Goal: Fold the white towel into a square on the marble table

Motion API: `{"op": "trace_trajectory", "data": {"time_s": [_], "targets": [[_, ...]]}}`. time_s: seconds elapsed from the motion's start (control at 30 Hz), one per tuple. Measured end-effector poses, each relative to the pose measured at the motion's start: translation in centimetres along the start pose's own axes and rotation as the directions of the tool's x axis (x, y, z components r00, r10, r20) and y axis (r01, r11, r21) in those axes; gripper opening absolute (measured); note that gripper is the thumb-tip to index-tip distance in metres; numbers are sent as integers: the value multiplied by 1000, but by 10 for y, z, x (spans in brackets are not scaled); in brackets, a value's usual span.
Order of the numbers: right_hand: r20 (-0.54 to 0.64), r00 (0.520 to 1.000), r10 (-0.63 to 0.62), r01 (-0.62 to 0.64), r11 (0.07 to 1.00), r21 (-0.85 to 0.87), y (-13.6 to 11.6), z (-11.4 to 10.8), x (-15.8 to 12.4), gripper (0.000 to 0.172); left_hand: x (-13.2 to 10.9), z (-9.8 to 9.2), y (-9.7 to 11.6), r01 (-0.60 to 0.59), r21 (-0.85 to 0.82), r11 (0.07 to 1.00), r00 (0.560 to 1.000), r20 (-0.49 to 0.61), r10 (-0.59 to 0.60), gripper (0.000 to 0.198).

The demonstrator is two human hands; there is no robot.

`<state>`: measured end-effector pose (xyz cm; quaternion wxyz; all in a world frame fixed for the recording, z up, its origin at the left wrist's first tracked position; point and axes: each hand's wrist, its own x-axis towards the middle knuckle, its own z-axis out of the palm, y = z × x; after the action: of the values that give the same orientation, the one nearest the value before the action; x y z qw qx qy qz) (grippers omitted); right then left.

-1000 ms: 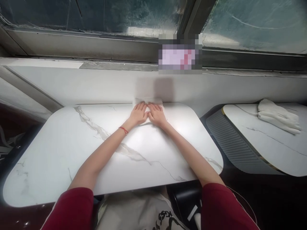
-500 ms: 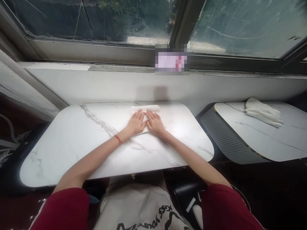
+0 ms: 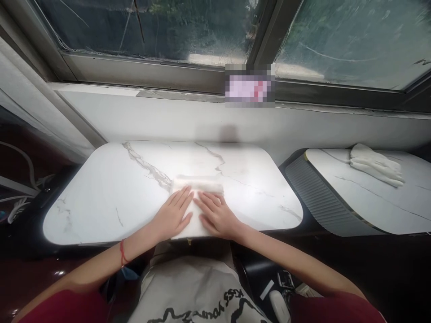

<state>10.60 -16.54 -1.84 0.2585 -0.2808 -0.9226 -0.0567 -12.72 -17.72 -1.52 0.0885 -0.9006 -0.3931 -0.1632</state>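
Observation:
A white towel (image 3: 197, 185) lies at the near edge of the marble-patterned table, with a thick roll or fold along its far side. My left hand (image 3: 173, 214) rests flat on the towel's left part, fingers stretched forward to the roll and thumb apart. On the right part lies my right hand (image 3: 218, 215), its fingers also extended and touching the roll. Between the two hands a strip of flat towel shows. The cloth beneath the palms is hidden.
The white table (image 3: 90, 197) has rounded corners and stands against the wall below a window (image 3: 161, 31). To the right, a second table (image 3: 370, 197) with a ribbed side bears a crumpled white cloth (image 3: 375, 163). A blurred-out item (image 3: 249, 87) sits at the sill.
Both hands and the towel have come toward me, from near the table's far edge to its near edge. The hands stay flat on the towel. The view has shifted slightly.

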Motion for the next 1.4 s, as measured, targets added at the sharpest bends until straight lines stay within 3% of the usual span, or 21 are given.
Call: {"op": "trace_trajectory", "data": {"time_s": [0.1, 0.2, 0.33, 0.47, 0.73, 1.0, 1.4], "targets": [[-13, 994, -109, 109, 994, 14, -1, -1, 10, 44, -12, -11, -5, 6, 0, 1000, 1000, 16, -6, 54], [58, 980, -188, 186, 982, 37, -5, -1, 23, 43, -21, -20, -12, 41, 1, 999, 998, 56, -41, 55], [157, 967, -201, 191, 979, 75, -10, 2, 42, 45, -30, -27, -27, 115, -32, 993, 987, 115, -111, 57], [163, 967, -195, 179, 978, 109, -6, 20, 63, 46, -29, -25, -52, 170, -23, 985, 972, 171, -163, 58], [148, 979, -139, 131, 989, 66, 38, 66, 114, 47, 17, -5, -113, 282, 39, 959, 912, 300, -280, 60], [199, 980, -3, -11, 998, 69, 81, 93, 148, 50, 58, 23, -150, 355, 70, 932, 915, 178, -362, 59], [204, 977, 66, -75, 997, 36, 120, 113, 184, 51, 92, 40, -194, 393, 2, 920, 913, 114, -391, 60]]}}
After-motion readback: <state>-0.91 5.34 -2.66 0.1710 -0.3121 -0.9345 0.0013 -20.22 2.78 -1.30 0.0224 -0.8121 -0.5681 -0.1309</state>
